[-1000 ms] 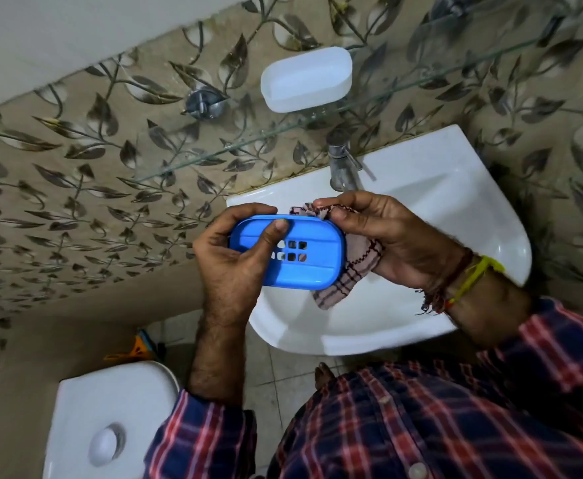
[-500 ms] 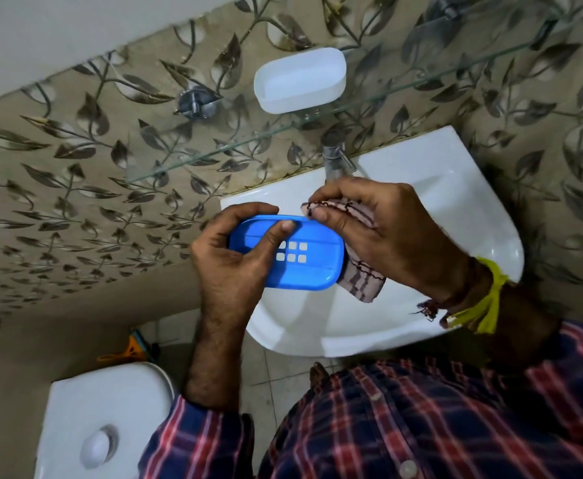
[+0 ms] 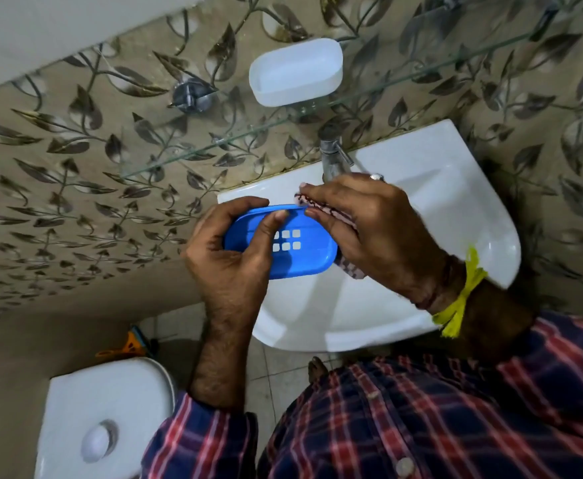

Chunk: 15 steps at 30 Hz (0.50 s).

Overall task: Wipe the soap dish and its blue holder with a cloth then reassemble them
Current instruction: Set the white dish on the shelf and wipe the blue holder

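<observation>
Over the washbasin (image 3: 455,188) my left fingers (image 3: 265,223) are clamping the blue holder (image 3: 303,254) while my right fingers (image 3: 312,195), pinching the cloth (image 3: 348,267), should be rubbing firmly along its far rim.

Holder over my sink's back-left edge.
I see the holder (image 3: 297,250) between both hands, cloth (image 3: 331,210) at its right end; soap dish (image 3: 295,72) on the shelf (image 3: 352,95) behind.
</observation>
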Tool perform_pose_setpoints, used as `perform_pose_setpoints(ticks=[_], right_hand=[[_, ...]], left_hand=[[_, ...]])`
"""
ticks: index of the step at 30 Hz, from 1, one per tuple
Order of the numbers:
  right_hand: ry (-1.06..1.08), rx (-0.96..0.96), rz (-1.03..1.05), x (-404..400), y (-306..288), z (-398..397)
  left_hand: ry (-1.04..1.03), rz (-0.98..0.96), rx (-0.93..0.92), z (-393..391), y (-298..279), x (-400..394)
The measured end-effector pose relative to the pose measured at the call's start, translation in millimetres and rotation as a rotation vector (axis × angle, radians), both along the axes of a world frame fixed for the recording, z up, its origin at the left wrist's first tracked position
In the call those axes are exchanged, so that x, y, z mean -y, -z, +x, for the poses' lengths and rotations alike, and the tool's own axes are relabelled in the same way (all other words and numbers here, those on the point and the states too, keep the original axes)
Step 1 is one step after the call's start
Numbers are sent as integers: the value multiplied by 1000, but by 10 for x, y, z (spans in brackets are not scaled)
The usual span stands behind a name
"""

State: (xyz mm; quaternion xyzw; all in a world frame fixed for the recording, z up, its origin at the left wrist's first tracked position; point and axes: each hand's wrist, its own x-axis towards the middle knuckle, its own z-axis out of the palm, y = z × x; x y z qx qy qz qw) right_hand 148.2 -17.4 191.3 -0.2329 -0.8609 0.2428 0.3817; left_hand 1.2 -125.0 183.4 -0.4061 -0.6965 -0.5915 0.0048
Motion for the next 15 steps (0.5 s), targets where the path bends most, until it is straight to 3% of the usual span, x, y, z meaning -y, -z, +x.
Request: perform_pose_setpoints(ticks=[3,5,8,12,15], right_hand=[[191,-184,-350,199,76,7],[243,-205,-423,219,129,-35],[188,-102,-217,45,58,-32],[13,117,86,-176,-70,41],[4,164,192,-197,-91,19]], left_hand=[[-134,125,44,63,13,-34],[-140,152,102,111,42,-62],[-106,66,183,171,119,10],[190,-314,146,68,47,-107],[253,-296,158,84,-27,-182]])
